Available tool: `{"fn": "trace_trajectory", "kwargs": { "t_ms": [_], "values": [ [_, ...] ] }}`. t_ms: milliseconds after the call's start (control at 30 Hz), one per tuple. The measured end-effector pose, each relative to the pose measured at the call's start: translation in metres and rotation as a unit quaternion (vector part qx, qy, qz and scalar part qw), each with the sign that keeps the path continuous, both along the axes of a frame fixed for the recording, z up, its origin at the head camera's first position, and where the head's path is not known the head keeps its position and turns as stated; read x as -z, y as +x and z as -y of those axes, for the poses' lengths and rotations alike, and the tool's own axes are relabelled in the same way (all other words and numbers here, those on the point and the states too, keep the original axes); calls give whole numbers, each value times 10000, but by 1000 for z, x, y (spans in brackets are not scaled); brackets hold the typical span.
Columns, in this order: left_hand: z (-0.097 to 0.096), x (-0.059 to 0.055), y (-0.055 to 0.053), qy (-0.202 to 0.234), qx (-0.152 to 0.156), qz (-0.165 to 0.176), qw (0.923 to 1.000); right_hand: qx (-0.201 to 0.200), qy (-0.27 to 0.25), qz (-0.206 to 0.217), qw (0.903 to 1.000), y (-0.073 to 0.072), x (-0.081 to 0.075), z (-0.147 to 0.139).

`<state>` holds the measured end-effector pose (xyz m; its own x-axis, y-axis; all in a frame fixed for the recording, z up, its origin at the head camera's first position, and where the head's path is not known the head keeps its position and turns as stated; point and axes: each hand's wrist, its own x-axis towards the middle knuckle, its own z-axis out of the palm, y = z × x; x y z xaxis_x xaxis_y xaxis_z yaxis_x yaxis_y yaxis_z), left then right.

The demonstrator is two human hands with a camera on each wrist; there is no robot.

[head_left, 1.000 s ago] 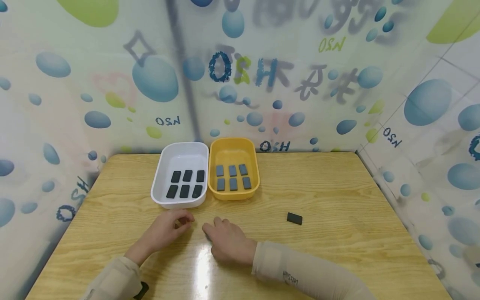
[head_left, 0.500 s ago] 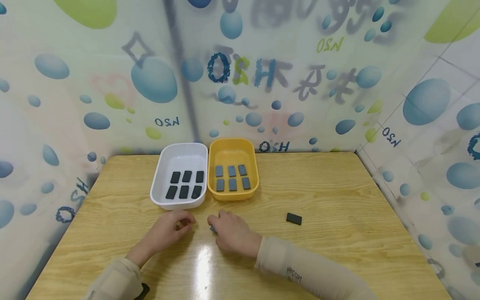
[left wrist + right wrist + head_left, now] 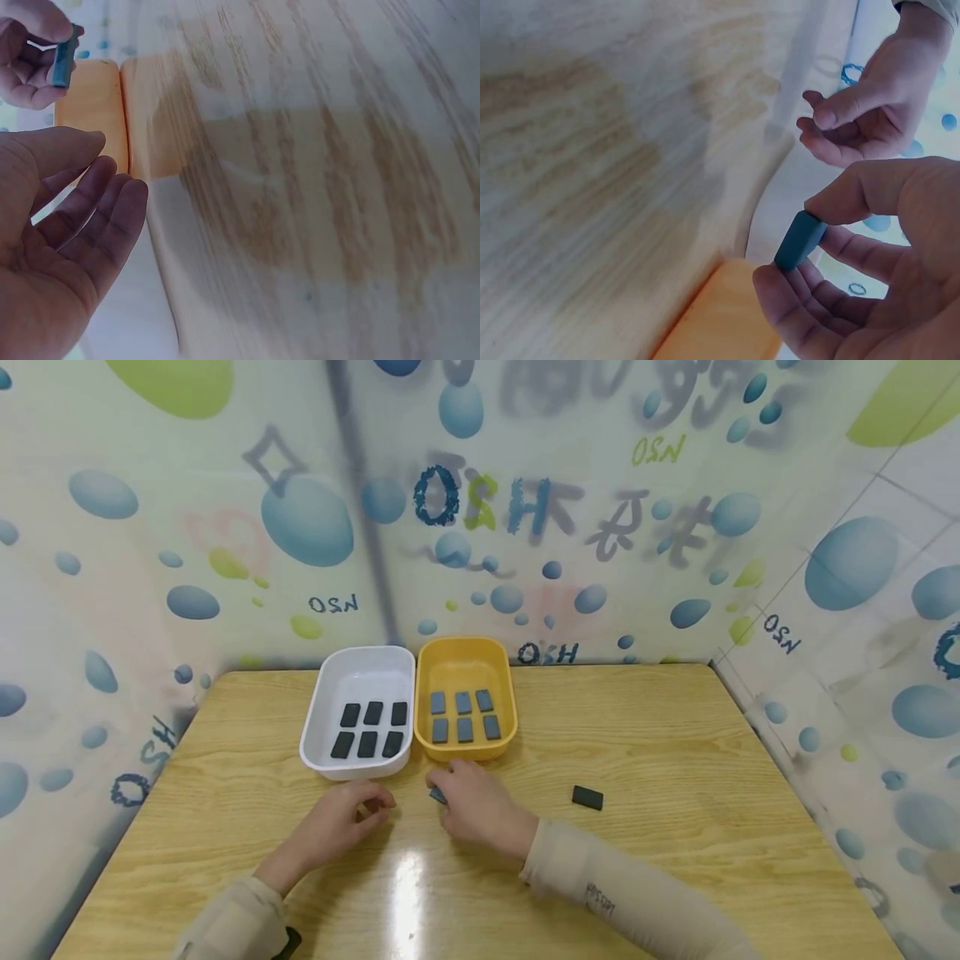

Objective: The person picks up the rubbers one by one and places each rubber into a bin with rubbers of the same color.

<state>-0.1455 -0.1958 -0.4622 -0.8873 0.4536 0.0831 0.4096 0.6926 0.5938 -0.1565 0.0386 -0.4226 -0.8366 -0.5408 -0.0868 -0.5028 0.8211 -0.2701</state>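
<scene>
Between thumb and fingers, my right hand point(image 3: 480, 803) pinches a small blue-grey rectangular block point(image 3: 801, 240), just in front of the yellow tray point(image 3: 468, 752). The block also shows in the left wrist view, held on edge. My left hand point(image 3: 341, 822) holds nothing; its fingers are loosely curved, near the front of the white tray point(image 3: 309, 747). Inside the yellow tray lie several blue-grey blocks point(image 3: 464, 729) in two rows. Several black blocks point(image 3: 367, 744) lie in two rows in the white tray.
A single black block point(image 3: 587, 797) lies on the wooden table point(image 3: 675, 860), right of my right hand. Both trays stand side by side near the table's back edge, before a patterned wall covering point(image 3: 480, 527). A dark object point(image 3: 288, 943) shows beside my left sleeve.
My right hand has moved forward and slightly right, toward the yellow tray, carrying the blue-grey block. My left hand has stayed nearly still.
</scene>
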Motion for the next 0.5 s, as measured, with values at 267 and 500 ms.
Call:
{"fn": "trace_trajectory", "kwargs": {
  "t_ms": [267,500],
  "values": [
    [-3,-3,1,35,39,-48,10000,157,-245,-233,9993,-9,-9,-9],
    [-6,-5,3,117,33,-52,9999,315,-416,-480,9975,-17,-19,-14]
  ]
}}
